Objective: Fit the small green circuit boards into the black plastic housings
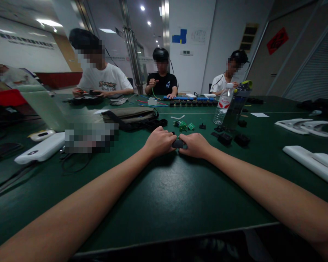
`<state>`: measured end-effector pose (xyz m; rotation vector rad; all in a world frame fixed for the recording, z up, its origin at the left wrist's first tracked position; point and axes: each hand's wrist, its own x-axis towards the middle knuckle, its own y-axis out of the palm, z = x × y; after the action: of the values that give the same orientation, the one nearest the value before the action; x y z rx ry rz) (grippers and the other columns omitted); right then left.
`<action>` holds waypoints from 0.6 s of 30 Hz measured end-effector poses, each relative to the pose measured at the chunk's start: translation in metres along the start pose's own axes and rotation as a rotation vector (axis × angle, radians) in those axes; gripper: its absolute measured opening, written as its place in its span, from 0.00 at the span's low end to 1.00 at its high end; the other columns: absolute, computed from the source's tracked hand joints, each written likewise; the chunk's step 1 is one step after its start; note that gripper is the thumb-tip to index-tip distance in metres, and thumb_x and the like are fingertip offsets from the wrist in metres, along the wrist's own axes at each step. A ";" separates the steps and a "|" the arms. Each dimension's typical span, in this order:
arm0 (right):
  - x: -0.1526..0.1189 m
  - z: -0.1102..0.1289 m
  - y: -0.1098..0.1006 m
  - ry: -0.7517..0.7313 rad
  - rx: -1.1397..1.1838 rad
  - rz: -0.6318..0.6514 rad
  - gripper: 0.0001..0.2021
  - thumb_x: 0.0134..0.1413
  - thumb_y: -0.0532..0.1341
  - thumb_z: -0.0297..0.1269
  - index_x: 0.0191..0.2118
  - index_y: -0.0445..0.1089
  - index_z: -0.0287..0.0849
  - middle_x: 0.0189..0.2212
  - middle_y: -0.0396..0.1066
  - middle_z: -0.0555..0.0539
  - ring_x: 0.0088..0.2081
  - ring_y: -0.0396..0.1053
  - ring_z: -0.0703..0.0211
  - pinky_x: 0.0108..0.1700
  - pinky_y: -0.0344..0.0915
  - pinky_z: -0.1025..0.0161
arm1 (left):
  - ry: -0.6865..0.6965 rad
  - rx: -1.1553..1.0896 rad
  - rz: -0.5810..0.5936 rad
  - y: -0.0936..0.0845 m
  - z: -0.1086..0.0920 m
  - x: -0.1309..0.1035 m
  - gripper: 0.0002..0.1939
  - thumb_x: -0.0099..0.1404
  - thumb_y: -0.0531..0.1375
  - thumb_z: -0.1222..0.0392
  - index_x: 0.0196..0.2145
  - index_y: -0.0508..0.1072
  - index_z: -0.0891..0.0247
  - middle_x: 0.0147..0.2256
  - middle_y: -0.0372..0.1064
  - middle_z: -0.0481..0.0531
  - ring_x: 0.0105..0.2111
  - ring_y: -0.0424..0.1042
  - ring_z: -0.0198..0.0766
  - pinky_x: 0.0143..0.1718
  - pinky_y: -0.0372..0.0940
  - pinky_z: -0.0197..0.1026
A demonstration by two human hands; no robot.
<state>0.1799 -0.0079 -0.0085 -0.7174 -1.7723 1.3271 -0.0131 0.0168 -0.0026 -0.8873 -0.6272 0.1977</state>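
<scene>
My left hand [160, 142] and my right hand [194, 145] meet low over the green table, fingers curled. Between them they grip a small black plastic part [177, 144]; my fingers cover much of it, so its exact kind is hidden. Just beyond my hands lie several small green circuit boards [183, 125] and a small black piece [202, 126]. To the right of my right hand sit two black box-shaped parts, one nearer [224, 139] and one farther right [242, 139].
A clear water bottle [222, 107] and a dark bottle with a yellow-green lid [236, 105] stand ahead right. On the left are a bag [133, 114], a white power bank [42, 148] and cables. White plastic pieces [303, 126] lie at right. Several people sit opposite.
</scene>
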 end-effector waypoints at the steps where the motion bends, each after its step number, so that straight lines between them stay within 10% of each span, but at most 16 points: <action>1: 0.000 0.000 0.000 -0.002 -0.001 -0.002 0.17 0.58 0.57 0.46 0.48 0.68 0.41 0.40 0.79 0.41 0.41 0.76 0.46 0.36 0.58 0.60 | 0.001 -0.003 0.002 0.000 0.000 0.000 0.13 0.64 0.59 0.51 0.30 0.73 0.63 0.26 0.75 0.53 0.29 0.74 0.42 0.32 0.54 0.45; 18: 0.001 -0.004 0.002 -0.039 0.024 -0.013 0.13 0.58 0.60 0.44 0.44 0.72 0.43 0.40 0.79 0.42 0.40 0.75 0.50 0.36 0.57 0.62 | 0.028 0.004 -0.019 0.001 -0.004 0.001 0.12 0.63 0.60 0.52 0.29 0.72 0.63 0.26 0.75 0.53 0.29 0.74 0.42 0.32 0.54 0.45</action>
<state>0.1831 -0.0048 -0.0097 -0.6700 -1.7859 1.3595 -0.0101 0.0152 -0.0048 -0.8790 -0.6084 0.1694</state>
